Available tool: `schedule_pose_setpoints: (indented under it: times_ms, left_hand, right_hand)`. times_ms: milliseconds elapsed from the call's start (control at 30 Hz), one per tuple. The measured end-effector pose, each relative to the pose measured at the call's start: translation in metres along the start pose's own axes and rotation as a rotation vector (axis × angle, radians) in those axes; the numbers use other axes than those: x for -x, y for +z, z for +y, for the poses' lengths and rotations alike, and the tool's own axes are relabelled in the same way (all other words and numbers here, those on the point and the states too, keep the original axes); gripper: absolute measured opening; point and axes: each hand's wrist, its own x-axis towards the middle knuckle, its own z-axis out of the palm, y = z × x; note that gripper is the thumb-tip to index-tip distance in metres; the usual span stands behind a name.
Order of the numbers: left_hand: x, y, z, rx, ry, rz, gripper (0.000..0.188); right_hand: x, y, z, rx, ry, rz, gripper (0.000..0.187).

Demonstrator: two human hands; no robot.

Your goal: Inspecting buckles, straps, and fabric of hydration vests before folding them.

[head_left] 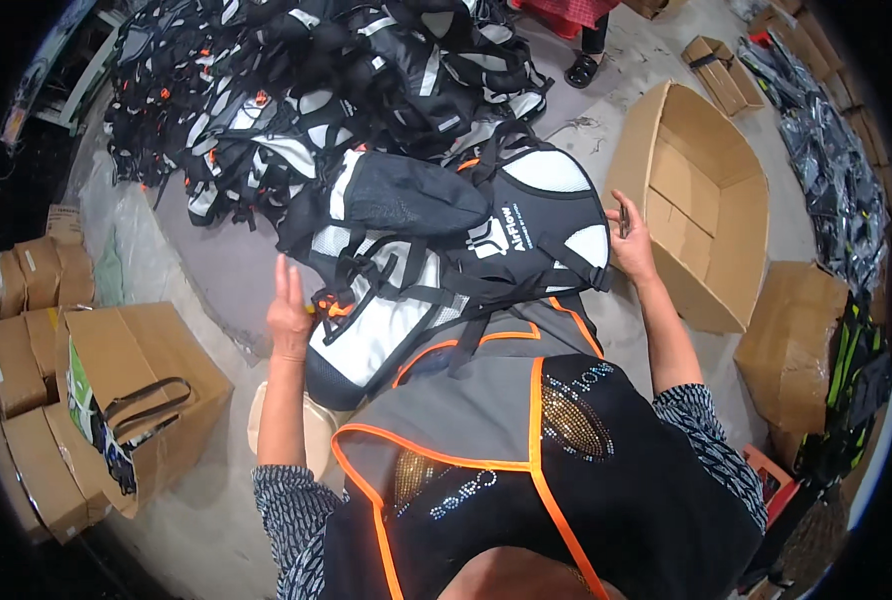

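Note:
A black, white and grey backpack (556, 215) with mesh panels, dangling straps and orange trim lies across my lap. My left hand (288, 318) is beside its left edge, next to an orange-and-black strap end. Its fingers are stretched straight and hold nothing that I can see. At the right edge of the backpack, my right hand (633, 243) has its fingers curled round a small dark tool (623, 220), whose exact kind is too small to make out. A grey apron (446, 405) with orange edging covers my front, under the backpack.
A large heap of similar backpacks (366, 70) lies just ahead. To the right stands an open cardboard box (701, 190); stacked cartons (31, 350) and another open box (156, 370) stand left. Another person's shoe (583, 70) shows at the top. Bagged goods (821, 150) line the far right.

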Motion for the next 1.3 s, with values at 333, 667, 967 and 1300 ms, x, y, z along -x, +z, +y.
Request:
schedule_pose_setpoints:
  times_ms: [333,667,967,1300]
  left_hand:
    - [-0.054,-0.022,0.020,0.189,0.368,-0.304,0.049]
    - [-0.101,-0.068,0.003,0.685,0.122,-0.295,0.038]
    - [-0.173,-0.154,-0.050,1.403,-0.223,-0.101,0.034]
    - [-0.184,-0.157,0.007,1.474,-0.902,-0.544,0.026]
  right_hand:
    - [0.000,-0.013,-0.015,0.144,-0.228,-0.185,0.051]
    - [-0.039,-0.001,-0.048,-0.084,-0.419,-0.156,0.027]
    - [-0.087,-0.024,-0.093,-0.580,-0.261,-0.089,0.026]
    - [-0.035,-0.018,-0.161,-0.622,-0.058,-0.239,0.016]
